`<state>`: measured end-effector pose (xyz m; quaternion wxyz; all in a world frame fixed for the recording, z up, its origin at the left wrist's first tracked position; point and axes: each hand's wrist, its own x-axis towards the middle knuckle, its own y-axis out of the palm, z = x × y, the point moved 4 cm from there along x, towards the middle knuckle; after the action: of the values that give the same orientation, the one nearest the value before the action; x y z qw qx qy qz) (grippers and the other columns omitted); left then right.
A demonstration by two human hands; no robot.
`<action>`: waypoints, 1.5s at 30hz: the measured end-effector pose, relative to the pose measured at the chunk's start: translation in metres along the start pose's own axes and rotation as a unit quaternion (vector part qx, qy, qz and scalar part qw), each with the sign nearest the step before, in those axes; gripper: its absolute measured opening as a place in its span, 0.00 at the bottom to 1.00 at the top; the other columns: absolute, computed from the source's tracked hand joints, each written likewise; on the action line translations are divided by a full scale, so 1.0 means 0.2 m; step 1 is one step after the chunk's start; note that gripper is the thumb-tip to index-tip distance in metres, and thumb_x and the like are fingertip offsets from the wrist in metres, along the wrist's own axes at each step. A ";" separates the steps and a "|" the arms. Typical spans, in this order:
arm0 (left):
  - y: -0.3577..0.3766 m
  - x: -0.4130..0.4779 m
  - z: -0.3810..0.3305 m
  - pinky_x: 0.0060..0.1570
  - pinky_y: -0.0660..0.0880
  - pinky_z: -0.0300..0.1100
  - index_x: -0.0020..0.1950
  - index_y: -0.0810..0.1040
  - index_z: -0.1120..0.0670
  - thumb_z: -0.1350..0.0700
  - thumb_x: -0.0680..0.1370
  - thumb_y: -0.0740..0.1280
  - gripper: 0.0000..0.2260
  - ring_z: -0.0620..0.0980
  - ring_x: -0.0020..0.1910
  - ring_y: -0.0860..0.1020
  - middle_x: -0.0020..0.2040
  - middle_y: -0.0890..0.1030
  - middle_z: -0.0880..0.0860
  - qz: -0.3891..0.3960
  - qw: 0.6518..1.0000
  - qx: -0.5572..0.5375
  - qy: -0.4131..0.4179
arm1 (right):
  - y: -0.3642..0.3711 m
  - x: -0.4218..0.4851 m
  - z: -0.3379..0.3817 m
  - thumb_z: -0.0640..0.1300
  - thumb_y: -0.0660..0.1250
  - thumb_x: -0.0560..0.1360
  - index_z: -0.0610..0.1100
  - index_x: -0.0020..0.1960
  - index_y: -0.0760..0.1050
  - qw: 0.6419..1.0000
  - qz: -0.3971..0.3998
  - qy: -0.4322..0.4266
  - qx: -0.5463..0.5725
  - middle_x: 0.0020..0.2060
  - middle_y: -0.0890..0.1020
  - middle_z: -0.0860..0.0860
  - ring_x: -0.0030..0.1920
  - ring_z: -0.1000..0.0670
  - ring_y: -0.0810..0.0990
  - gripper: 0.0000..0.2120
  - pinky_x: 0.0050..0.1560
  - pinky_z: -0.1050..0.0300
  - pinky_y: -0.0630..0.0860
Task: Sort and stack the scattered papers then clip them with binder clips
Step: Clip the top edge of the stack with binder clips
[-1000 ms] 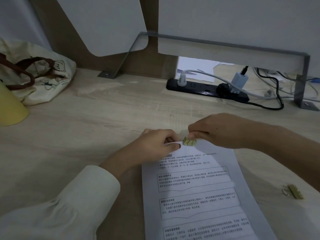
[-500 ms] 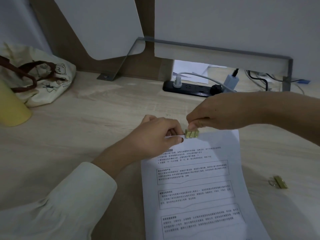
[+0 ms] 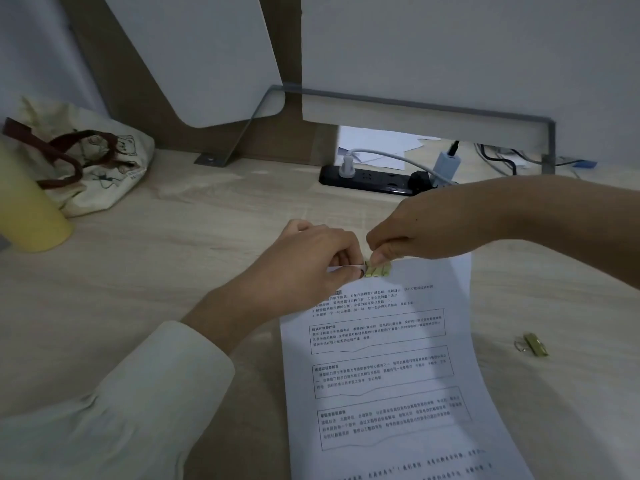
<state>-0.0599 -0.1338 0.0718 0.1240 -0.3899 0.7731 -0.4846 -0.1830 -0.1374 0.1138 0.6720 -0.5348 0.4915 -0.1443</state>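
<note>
A stack of printed white papers (image 3: 384, 368) lies on the wooden desk (image 3: 166, 271), running from the centre toward the bottom right. Its far edge carries a small gold binder clip (image 3: 378, 270) near the left corner. My left hand (image 3: 311, 265) pinches that top left corner of the stack, fingers curled over the paper edge. From the right, my right hand (image 3: 419, 230) comes in and pinches the clip between thumb and fingertips. A second gold binder clip (image 3: 533, 344) rests loose on the desk to the right of the papers.
A yellow cylinder (image 3: 27, 209) and a cream tote bag (image 3: 86, 168) occupy the far left. A black power strip (image 3: 370, 180) with plugs and cables lies at the back, under a grey metal bracket (image 3: 415, 102) and white partition panels. More paper shows behind the strip.
My right forearm has lifted and swung further over the desk, with the fingers still on the clip. Left hand keeps its pinch on the paper corner. The view has shifted slightly.
</note>
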 end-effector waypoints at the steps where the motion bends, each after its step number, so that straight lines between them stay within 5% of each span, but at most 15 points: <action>1: 0.00 0.00 0.00 0.59 0.55 0.33 0.45 0.75 0.46 0.51 0.76 0.64 0.02 0.39 0.45 0.74 0.39 0.76 0.40 0.000 1.000 0.004 0.001 | 0.00 0.00 0.00 0.56 0.52 0.79 0.52 0.41 0.68 1.000 0.004 0.004 0.006 0.30 0.70 0.57 0.34 0.69 0.72 0.13 0.35 0.71 0.66; 7: 0.00 0.01 -0.01 0.60 0.55 0.34 0.47 0.77 0.47 0.51 0.76 0.64 0.03 0.39 0.45 0.74 0.38 0.74 0.38 -0.004 1.000 0.012 0.009 | 0.01 0.00 -0.02 0.55 0.51 0.79 0.45 0.51 0.73 1.000 0.016 0.019 -0.004 0.33 0.71 0.59 0.35 0.60 0.70 0.17 0.35 0.69 0.62; 15: 0.03 0.01 0.02 0.61 0.55 0.35 0.47 0.76 0.47 0.52 0.76 0.64 0.02 0.39 0.45 0.73 0.40 0.76 0.40 -0.001 1.000 0.021 0.003 | 0.04 -0.02 -0.03 0.62 0.51 0.77 0.52 0.47 0.67 0.998 0.036 0.050 0.010 0.34 0.70 0.57 0.34 0.59 0.68 0.15 0.34 0.64 0.63; 21: 0.13 0.01 0.12 0.59 0.59 0.38 0.50 0.74 0.46 0.52 0.78 0.61 0.03 0.40 0.44 0.70 0.41 0.73 0.40 0.031 0.996 0.050 -0.074 | 0.14 -0.19 -0.22 0.60 0.54 0.76 0.49 0.51 0.73 0.969 -0.111 0.139 0.171 0.33 0.71 0.57 0.33 0.59 0.69 0.17 0.35 0.63 0.63; 27: 0.29 0.00 0.18 0.56 0.66 0.44 0.54 0.69 0.49 0.48 0.79 0.57 0.08 0.49 0.55 0.73 0.49 0.72 0.46 0.088 0.982 0.087 -0.140 | 0.57 -0.47 -0.39 0.58 0.55 0.77 0.51 0.46 0.73 0.941 -0.052 0.249 0.224 0.35 0.74 0.56 0.33 0.58 0.71 0.13 0.35 0.65 0.66; 33: 0.36 0.03 0.11 0.59 0.68 0.46 0.67 0.62 0.53 0.48 0.77 0.60 0.20 0.52 0.63 0.67 0.65 0.67 0.52 0.064 0.979 0.109 -0.158 | 0.82 -0.65 -0.43 0.61 0.64 0.71 0.64 0.47 0.69 0.941 -0.029 0.230 0.248 0.40 0.75 0.57 0.39 0.57 0.74 0.07 0.41 0.65 0.70; 39: 0.41 0.06 0.07 0.61 0.68 0.46 0.69 0.62 0.51 0.49 0.78 0.59 0.20 0.50 0.66 0.64 0.68 0.64 0.51 0.090 0.978 0.100 -0.161 | 0.88 -0.59 -0.41 0.49 0.68 0.73 0.47 0.36 0.74 0.905 -0.116 0.231 0.339 0.32 0.80 0.52 0.34 0.50 0.79 0.09 0.40 0.53 0.77; 45: 0.42 0.06 0.08 0.59 0.67 0.43 0.66 0.66 0.50 0.47 0.78 0.58 0.17 0.49 0.65 0.64 0.67 0.65 0.49 0.076 0.979 0.111 -0.154 | 0.84 -0.46 -0.38 0.49 0.68 0.73 0.43 0.36 0.73 0.892 -0.147 0.233 0.358 0.26 0.76 0.55 0.23 0.59 0.71 0.11 0.26 0.69 0.68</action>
<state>-0.0992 -0.1329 -0.0047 0.3205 -0.3839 0.7135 -0.4907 -0.3435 -0.0503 0.0197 0.6550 -0.2751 0.4648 -0.5284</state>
